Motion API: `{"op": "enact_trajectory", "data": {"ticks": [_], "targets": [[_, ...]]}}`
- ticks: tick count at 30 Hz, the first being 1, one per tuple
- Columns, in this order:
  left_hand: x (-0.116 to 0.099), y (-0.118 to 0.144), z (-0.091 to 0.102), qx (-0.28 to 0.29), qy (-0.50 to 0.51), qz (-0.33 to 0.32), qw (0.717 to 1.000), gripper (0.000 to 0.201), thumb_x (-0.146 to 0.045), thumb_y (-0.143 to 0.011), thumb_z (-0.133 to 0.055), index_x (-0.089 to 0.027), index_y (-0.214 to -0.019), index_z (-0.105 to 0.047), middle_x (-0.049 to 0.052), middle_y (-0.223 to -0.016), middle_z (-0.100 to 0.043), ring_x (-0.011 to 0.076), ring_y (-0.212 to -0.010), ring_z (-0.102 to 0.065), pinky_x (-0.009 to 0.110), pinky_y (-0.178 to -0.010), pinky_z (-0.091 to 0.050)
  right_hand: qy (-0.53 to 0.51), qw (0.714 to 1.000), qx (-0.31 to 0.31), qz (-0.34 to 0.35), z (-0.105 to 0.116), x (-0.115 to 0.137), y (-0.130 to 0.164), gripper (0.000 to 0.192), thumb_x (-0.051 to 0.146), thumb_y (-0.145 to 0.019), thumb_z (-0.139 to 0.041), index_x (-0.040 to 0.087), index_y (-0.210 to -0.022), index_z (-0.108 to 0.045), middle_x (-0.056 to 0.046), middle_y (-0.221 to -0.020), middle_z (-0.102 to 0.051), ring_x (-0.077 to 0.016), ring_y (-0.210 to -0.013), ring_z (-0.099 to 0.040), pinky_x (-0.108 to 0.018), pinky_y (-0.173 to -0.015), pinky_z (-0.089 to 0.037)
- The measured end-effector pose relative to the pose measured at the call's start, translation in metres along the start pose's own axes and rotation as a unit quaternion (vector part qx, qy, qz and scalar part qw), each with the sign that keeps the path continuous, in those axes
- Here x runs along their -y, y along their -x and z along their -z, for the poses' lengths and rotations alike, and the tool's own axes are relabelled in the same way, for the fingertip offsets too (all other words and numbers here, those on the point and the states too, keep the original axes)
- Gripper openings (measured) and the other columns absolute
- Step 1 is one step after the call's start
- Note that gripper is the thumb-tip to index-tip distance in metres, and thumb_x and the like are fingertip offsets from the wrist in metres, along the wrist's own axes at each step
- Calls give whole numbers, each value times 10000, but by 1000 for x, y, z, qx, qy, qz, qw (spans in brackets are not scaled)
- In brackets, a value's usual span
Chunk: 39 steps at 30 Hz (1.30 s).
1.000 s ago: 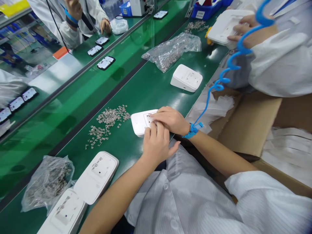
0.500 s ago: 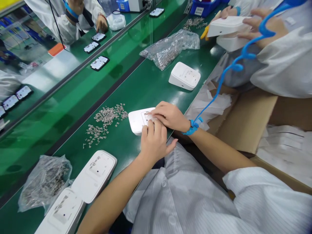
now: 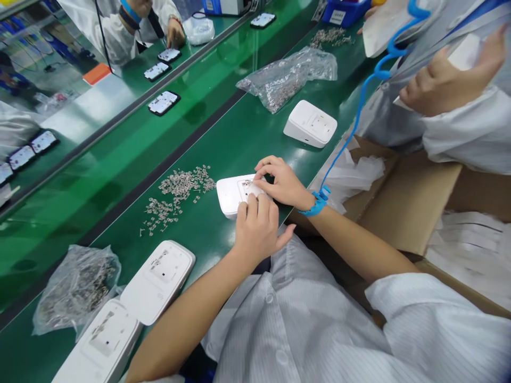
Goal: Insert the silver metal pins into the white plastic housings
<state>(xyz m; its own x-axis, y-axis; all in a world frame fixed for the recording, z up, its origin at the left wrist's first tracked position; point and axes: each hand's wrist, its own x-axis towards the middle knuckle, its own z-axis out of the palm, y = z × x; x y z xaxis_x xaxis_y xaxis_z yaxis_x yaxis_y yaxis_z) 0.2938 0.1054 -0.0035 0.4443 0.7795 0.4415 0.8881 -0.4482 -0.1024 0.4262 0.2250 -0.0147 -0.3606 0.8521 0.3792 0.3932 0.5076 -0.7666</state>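
A white plastic housing point(image 3: 229, 193) lies on the green belt point(image 3: 223, 143) in front of me. My left hand point(image 3: 257, 229) rests on its near edge, fingers pressing down and holding it still. My right hand point(image 3: 281, 181), with a blue wrist strap point(image 3: 317, 205), pinches at the recess on top of the housing; whether a small metal part is between its fingertips I cannot tell. A loose pile of small metal parts point(image 3: 179, 194) lies just left of the housing.
Two white housings point(image 3: 162, 279) point(image 3: 99, 340) and a bag of metal parts point(image 3: 75, 290) lie at the near left. Another housing point(image 3: 311, 123) and a bag point(image 3: 285, 80) lie farther along. A co-worker's hand point(image 3: 443, 85) is at the right, above a cardboard box point(image 3: 407, 202).
My right hand's fingers have lifted slightly and curled into a pinch over the recess. The co-worker at the right has raised the housing and moved their hands.
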Motion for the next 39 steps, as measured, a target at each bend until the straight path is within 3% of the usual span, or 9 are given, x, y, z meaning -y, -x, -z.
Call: {"op": "enact_trajectory", "data": {"ticks": [5,8,10,13,14,16,19,26,39], "targets": [[-1,-1,0,-2,5,9,1000,677,-633,-987,-446,-39,-1242,-647,270,-1256,-671,408,-1204,-593,503,-939,-418,-20,998,6,-58,3,0,-9,13,187,-774,-703,194,-776,-692,-55,-955,-683,-199,-864,-614,-371,-775,-487],[1,-3,1,4,11,9,1000,690,-655,-985,-429,-49,-1229,-648,260,-1223,-671,401,-1148,-598,500,-914,-416,-21,990,69,-125,10,-1,-21,168,275,-700,-812,187,-727,-672,-13,-772,-645,-163,-707,-554,-327,-641,-432],[2,-5,1,6,17,15,1000,657,-650,-987,-426,-67,-1171,-666,231,-1126,-685,365,-1025,-617,483,-870,-416,-21,987,91,-133,13,-2,-22,236,301,-652,-863,183,-736,-678,-3,-743,-637,-157,-685,-536,-320,-624,-424],[4,-7,1,5,19,29,999,593,-600,-995,-446,-74,-1147,-671,213,-1051,-685,332,-922,-613,472,-845,-411,-23,998,16,-54,13,-4,-8,129,270,-759,-790,195,-830,-713,-50,-930,-683,-196,-829,-604,-353,-709,-487],[4,-8,1,2,12,34,999,590,-585,-998,-453,-63,-1171,-665,234,-1096,-684,339,-938,-616,477,-853,-411,-15,1000,-22,-13,11,-4,-1,63,251,-817,-737,205,-858,-727,-68,-1005,-685,-214,-899,-617,-382,-769,-510],[2,-9,1,0,-10,45,999,624,-576,-1005,-453,-31,-1243,-642,301,-1257,-651,370,-1006,-620,496,-880,-411,8,995,-73,63,8,-4,13,120,223,-908,-637,226,-904,-757,-89,-1108,-677,-237,-993,-613,-445,-878,-523],[0,-12,0,4,-44,65,997,710,-601,-1015,-422,18,-1302,-615,358,-1398,-577,398,-1037,-627,518,-896,-414,45,989,-63,123,3,-4,24,200,230,-964,-592,257,-976,-790,-89,-1146,-676,-245,-1005,-595,-477,-907,-527],[-1,-15,-1,45,-45,70,996,745,-621,-1019,-410,26,-1321,-624,330,-1391,-609,393,-1041,-630,520,-893,-433,55,987,-42,144,0,-9,24,224,255,-1006,-561,260,-1023,-784,-84,-1129,-689,-237,-1005,-622,-464,-907,-541],[2,-14,-3,32,-74,43,996,742,-629,-1025,-386,17,-1269,-656,327,-1380,-623,371,-984,-641,488,-850,-421,97,987,-13,127,2,-9,29,271,295,-1043,-505,235,-1110,-761,-109,-1181,-682,-260,-1097,-621,-470,-931,-514]]}}
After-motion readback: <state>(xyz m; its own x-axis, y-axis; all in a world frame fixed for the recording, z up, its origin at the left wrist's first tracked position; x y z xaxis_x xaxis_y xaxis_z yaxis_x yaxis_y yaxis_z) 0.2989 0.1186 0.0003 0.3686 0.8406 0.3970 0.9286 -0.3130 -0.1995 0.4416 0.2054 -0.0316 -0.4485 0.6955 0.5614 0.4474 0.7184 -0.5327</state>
